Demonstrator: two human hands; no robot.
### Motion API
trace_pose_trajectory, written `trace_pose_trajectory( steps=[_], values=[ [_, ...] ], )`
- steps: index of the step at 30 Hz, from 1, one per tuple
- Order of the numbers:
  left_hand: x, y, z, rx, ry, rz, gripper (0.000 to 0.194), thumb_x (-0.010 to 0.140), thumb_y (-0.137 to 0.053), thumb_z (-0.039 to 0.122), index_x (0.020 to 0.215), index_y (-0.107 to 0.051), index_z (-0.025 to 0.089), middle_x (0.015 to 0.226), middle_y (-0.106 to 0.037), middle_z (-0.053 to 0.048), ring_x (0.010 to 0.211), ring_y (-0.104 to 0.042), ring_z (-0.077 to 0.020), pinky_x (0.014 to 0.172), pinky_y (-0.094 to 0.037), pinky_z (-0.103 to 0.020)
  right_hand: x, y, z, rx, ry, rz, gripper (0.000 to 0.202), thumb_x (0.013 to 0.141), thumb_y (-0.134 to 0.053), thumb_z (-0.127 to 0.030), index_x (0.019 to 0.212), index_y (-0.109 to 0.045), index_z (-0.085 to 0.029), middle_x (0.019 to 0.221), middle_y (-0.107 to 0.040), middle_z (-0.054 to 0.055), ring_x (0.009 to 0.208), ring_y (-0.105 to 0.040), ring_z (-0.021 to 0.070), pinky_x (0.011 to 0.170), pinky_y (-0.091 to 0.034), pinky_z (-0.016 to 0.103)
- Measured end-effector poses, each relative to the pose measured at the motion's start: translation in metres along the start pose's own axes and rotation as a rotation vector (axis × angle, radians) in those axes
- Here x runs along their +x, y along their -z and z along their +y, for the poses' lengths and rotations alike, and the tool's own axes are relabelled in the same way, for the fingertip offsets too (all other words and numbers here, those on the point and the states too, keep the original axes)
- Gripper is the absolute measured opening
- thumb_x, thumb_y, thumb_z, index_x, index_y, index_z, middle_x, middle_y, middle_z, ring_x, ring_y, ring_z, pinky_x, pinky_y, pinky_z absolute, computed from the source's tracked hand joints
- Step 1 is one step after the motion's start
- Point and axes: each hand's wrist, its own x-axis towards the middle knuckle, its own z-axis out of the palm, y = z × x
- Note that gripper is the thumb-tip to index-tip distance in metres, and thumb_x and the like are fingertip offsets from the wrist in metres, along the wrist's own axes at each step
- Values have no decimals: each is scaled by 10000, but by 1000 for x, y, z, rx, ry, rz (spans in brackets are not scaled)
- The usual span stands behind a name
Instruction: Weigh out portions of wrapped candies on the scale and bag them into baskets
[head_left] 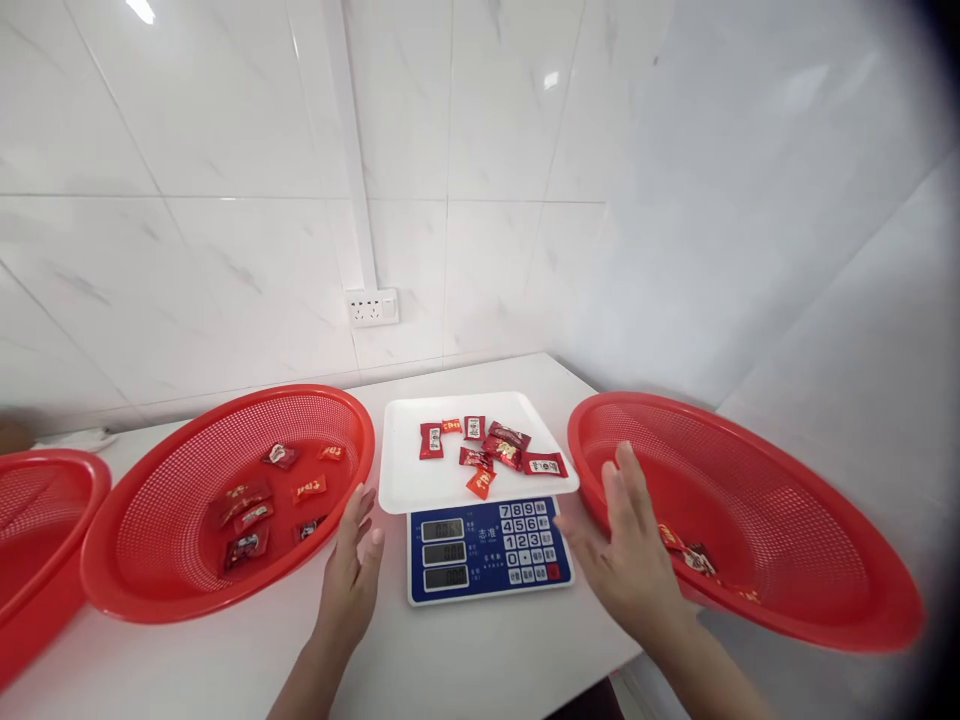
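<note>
A blue and white digital scale (491,552) stands on the white table, its white tray (405,480) bearing several red wrapped candies (504,452). My left hand (350,575) is raised left of the scale, near the rim of the left red basket, with fingers apart and nothing held. To the right of the keypad, my right hand (626,550) is also open, its fingers up in front of the right red basket (750,440). Neither hand touches the candies on the tray.
The left red basket (225,410) holds several wrapped candies (246,547). Part of another red basket (52,465) shows at the far left edge. A few candies (699,560) lie in the right basket. Behind the table, a tiled wall carries a socket (373,308).
</note>
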Motion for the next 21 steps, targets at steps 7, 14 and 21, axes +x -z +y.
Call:
trace_pose_trajectory(
  steps=[7,14,21],
  values=[
    [-6,-3,-2,37,18,-127,647,893,-345,503,1456,-135,263,1528,-188,-68,1395,-186,-241,1124,-205,-470,-36,-11,-34,465,406,240,654,870,-491,-234,1428,-184,-379,1435,-312,38,1273,-387,281,941,-442,556],
    [-10,-7,-2,5,51,-160,683,881,-360,526,1460,-116,259,1537,-157,-52,1408,-129,-230,1140,-154,-449,-95,-54,23,477,-412,109,362,865,-521,-340,1203,-503,-212,1186,-549,124,1099,-540,267,895,-480,471],
    [-19,-23,13,-251,169,-171,778,881,-363,534,1449,103,277,1530,-181,-67,1383,-224,-208,1115,-254,-392,-64,-63,27,772,-865,-267,728,849,-410,-595,1437,-301,-179,1491,-298,74,1360,-274,214,1107,-254,377]
  ],
)
